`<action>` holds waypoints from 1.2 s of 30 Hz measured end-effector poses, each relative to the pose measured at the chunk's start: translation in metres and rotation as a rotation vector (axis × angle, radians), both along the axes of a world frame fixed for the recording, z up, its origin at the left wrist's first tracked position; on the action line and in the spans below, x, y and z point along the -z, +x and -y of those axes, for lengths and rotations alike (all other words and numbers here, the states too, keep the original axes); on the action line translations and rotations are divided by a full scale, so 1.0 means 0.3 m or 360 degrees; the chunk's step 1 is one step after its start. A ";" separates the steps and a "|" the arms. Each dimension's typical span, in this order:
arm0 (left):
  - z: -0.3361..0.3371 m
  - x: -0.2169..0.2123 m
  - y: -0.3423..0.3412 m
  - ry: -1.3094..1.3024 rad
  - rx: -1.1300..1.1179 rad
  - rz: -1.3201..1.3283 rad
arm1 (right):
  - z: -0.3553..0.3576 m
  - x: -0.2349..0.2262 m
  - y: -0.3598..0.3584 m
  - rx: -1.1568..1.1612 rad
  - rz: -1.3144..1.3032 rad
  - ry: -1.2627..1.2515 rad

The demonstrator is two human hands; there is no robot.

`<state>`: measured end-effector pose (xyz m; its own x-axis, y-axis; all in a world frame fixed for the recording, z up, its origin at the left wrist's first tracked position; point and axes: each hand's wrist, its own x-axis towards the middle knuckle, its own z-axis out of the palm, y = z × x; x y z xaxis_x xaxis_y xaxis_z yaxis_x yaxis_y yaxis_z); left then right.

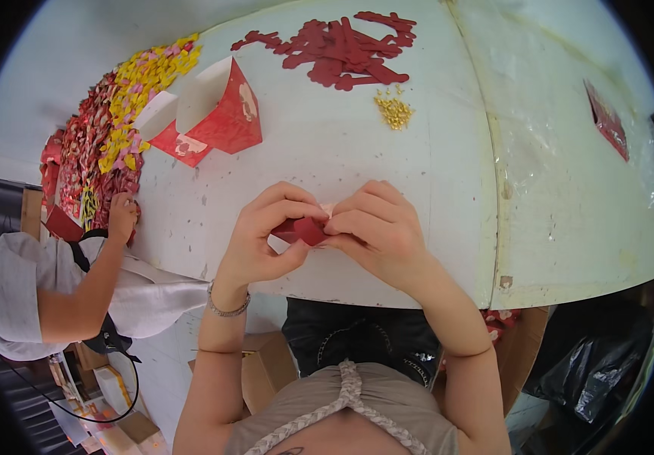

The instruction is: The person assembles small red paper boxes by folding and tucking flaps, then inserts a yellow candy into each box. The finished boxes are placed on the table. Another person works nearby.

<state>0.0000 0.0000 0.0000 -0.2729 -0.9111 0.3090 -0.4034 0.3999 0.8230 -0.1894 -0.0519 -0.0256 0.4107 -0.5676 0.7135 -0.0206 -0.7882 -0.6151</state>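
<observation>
Over the near part of the white table, my left hand (275,231) and my right hand (380,233) meet fingertip to fingertip. Between them is a red strip (311,231), bent into a loop, dark and flat like the pieces in the pile farther off. My left fingers and thumb curl round its left side. At its right end my right fingers pinch together, and a bit of something pale shows there, too small to name. Beyond my hands lies a pile of dark red strips with rounded ends (342,49). Closer in sits a small heap of gold fasteners (394,112).
Two open red boxes (228,114) stand at the far left. Beside them spreads a heap of yellow, pink and red wrapped pieces (145,72), where another person's hand (122,218) reaches. Clear plastic (547,144) covers the right table, with a red packet (607,125). Cardboard boxes (266,364) stand below.
</observation>
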 end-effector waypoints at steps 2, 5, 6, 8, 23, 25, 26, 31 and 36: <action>0.002 -0.014 -0.012 0.0065 -0.0007 -0.0022 | 0.004 0.003 -0.003 0.0004 0.0032 -0.0036; 0.015 -0.032 -0.005 0.0563 0.0019 -0.0251 | 0.009 0.001 0.001 0.0044 0.0033 -0.0155; 0.018 -0.032 0.001 0.0539 0.0068 -0.0242 | 0.005 0.000 0.003 0.0067 0.0024 -0.0160; 0.022 -0.027 0.010 0.0489 0.0168 -0.0224 | -0.007 -0.003 0.006 0.0116 0.0005 -0.0169; -0.030 0.050 -0.019 0.0149 -0.0324 -0.0264 | -0.019 0.015 0.015 -0.0014 0.0107 0.0498; -0.032 0.046 -0.038 0.0098 -0.0376 -0.0196 | -0.026 0.008 0.011 -0.0005 0.0048 0.0537; -0.033 0.041 -0.043 0.0073 -0.0404 -0.0162 | -0.030 0.002 0.009 -0.0001 0.0018 0.0556; -0.045 0.008 -0.045 0.0119 -0.0338 -0.0081 | 0.014 -0.083 -0.017 -0.0527 -0.0072 0.1099; -0.062 0.017 -0.078 -0.0005 -0.0468 -0.0101 | -0.020 -0.052 0.025 -0.0334 0.0081 0.0990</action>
